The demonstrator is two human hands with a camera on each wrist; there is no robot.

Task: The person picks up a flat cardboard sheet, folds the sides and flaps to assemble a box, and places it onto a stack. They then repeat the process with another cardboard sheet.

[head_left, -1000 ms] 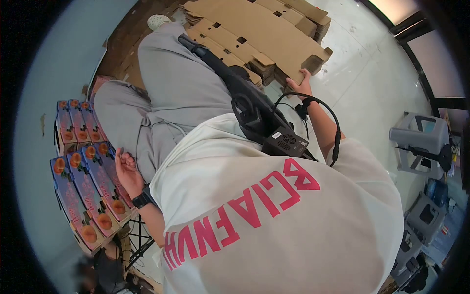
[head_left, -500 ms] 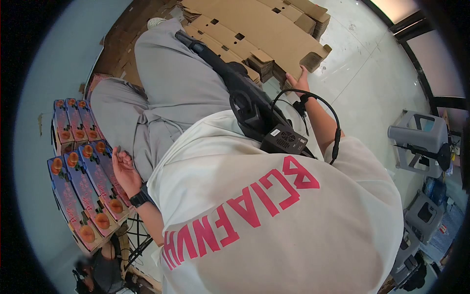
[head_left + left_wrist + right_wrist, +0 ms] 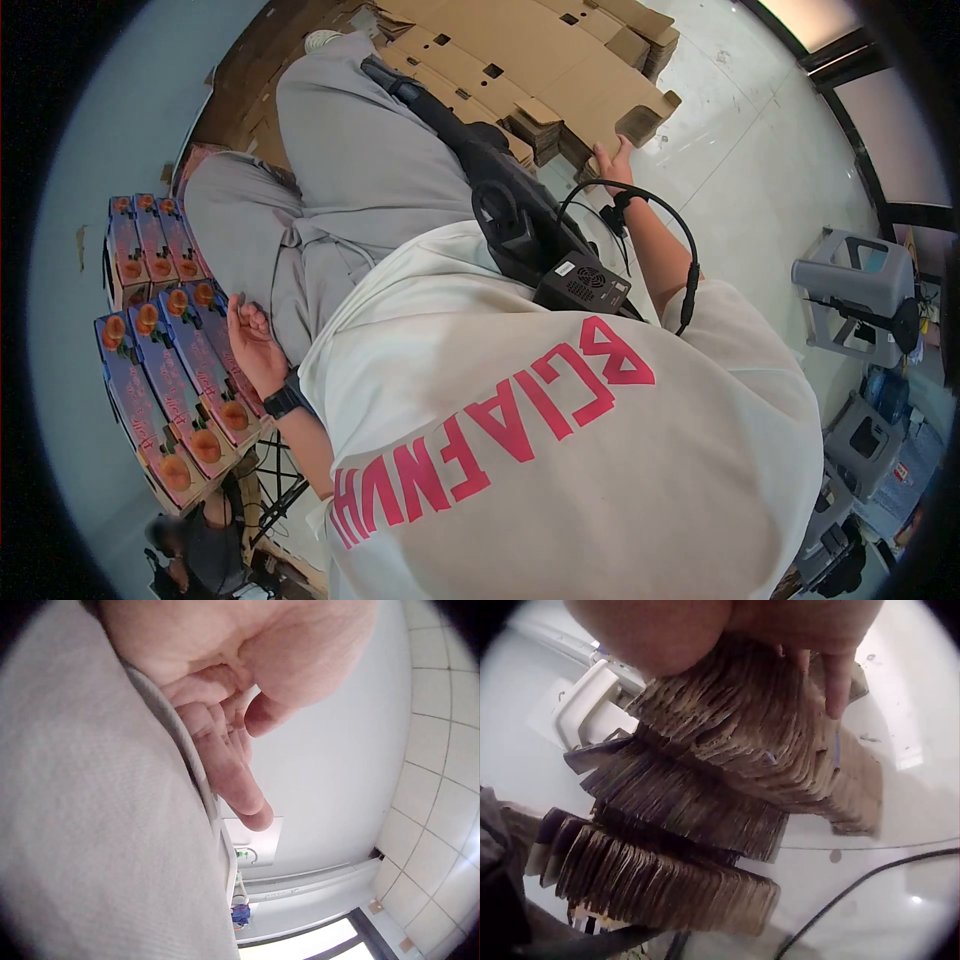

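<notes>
In the head view my left hand hangs palm up beside my thigh, its fingers loosely curled around nothing. The left wrist view shows the same hand against the grey trouser cloth. My right hand rests at the near edge of a stack of flat brown cardboard boxes. Seen from the right wrist, that hand lies over the layered cardboard edges, one finger straight along the stack's side and the others mostly hidden.
Printed fruit boxes stand in rows at the left, near my left hand. A black strapped device with a cable crosses my lap. Grey plastic stools are at the right. Another person sits at lower left.
Both hands stay nearly where they were. The view has shifted slightly, and the person at lower left has come more into sight.
</notes>
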